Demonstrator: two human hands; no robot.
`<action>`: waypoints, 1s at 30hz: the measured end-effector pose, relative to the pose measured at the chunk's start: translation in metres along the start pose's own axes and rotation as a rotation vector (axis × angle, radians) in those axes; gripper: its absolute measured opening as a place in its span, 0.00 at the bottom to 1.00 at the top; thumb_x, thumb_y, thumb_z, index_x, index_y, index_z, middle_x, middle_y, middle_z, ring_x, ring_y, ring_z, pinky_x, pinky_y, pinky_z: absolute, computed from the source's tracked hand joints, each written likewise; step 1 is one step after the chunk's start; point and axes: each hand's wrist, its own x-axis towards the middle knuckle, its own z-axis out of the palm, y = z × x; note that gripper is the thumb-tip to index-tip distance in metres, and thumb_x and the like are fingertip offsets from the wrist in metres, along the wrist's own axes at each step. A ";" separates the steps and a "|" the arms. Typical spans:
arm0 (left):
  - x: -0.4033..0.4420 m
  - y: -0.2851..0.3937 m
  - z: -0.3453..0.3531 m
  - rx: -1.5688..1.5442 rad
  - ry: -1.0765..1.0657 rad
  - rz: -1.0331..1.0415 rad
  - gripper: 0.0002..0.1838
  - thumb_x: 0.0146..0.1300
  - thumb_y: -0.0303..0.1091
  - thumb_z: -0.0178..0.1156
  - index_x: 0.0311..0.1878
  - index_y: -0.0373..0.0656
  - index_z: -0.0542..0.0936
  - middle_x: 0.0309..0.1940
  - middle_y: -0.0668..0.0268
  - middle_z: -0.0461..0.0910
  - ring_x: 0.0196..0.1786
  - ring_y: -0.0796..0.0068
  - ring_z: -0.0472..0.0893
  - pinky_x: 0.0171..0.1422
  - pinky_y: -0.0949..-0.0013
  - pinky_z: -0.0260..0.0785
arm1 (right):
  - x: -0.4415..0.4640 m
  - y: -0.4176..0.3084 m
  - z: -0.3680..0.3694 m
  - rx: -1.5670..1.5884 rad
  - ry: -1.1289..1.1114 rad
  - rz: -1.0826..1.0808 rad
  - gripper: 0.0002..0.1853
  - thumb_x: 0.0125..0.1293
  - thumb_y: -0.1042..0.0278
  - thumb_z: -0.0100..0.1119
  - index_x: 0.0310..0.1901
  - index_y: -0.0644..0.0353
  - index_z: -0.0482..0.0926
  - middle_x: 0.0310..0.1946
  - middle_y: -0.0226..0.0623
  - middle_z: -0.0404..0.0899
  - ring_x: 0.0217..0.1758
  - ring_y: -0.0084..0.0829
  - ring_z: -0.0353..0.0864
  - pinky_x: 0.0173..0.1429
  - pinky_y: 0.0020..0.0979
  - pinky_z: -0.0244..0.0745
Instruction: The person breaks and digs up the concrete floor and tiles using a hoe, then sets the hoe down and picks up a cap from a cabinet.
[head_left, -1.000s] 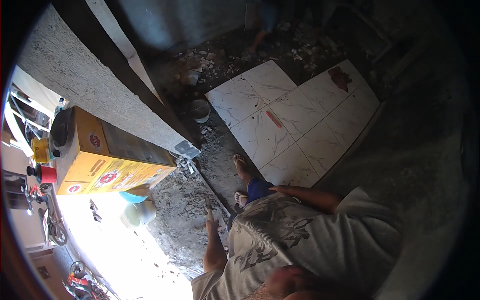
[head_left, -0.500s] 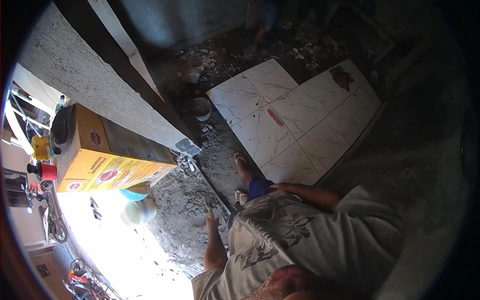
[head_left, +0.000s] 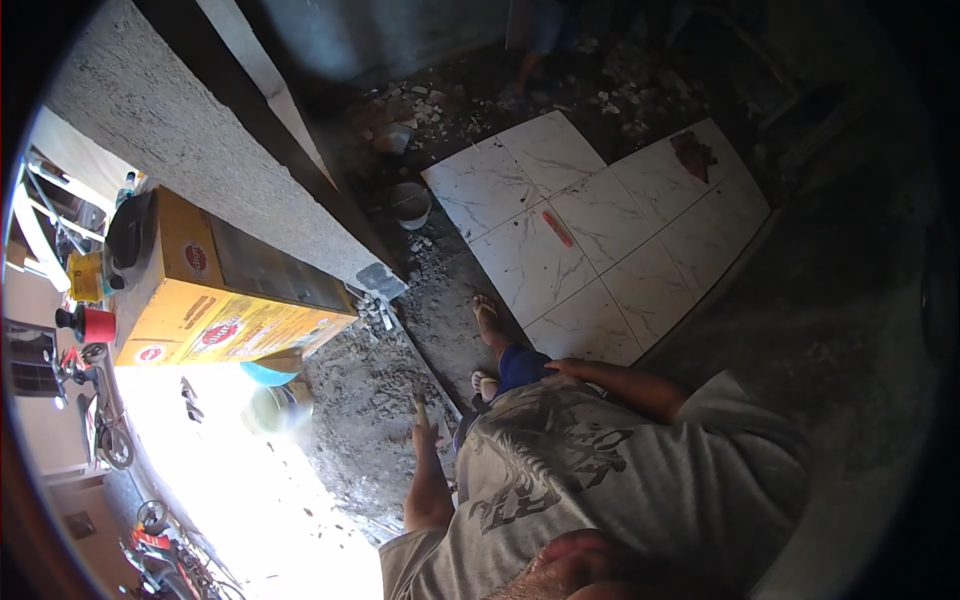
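My left hand (head_left: 424, 437) is closed around a short, pale, stick-like handle (head_left: 421, 409), held over the rough grey rubble floor. Whatever is at the handle's far end is too dark and small to make out. On my other side, my right hand (head_left: 566, 368) rests against my blue shorts (head_left: 520, 368), its fingers stretched out and holding nothing visible. Ahead of it lie white marbled floor tiles (head_left: 610, 262), with an orange-red bar-shaped object (head_left: 557, 229) on top. A dark red cloth-like piece (head_left: 693, 157) lies on the far tiles.
A yellow box-shaped cabinet (head_left: 235, 325) stands at left beside a concrete post (head_left: 220, 150). A pale bucket (head_left: 278, 408) and another bucket (head_left: 409, 206) sit on the floor. Broken rubble (head_left: 420, 108) lines the back, where another person's leg (head_left: 528, 72) shows. Motorcycles (head_left: 160, 555) stand outside.
The view has shifted slightly, so the tiles and floor sit a little further right. My left hand still grips the handle, and my right hand stays at my shorts.
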 end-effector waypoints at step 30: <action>-0.020 0.013 0.004 -0.113 0.114 -0.073 0.23 0.53 0.40 0.62 0.50 0.38 0.74 0.44 0.51 0.80 0.53 0.53 0.77 0.55 0.57 0.70 | -0.002 0.009 -0.018 -0.077 -0.007 -0.173 0.39 0.57 0.42 0.59 0.59 0.70 0.66 0.59 0.53 0.68 0.63 0.41 0.67 0.66 0.37 0.60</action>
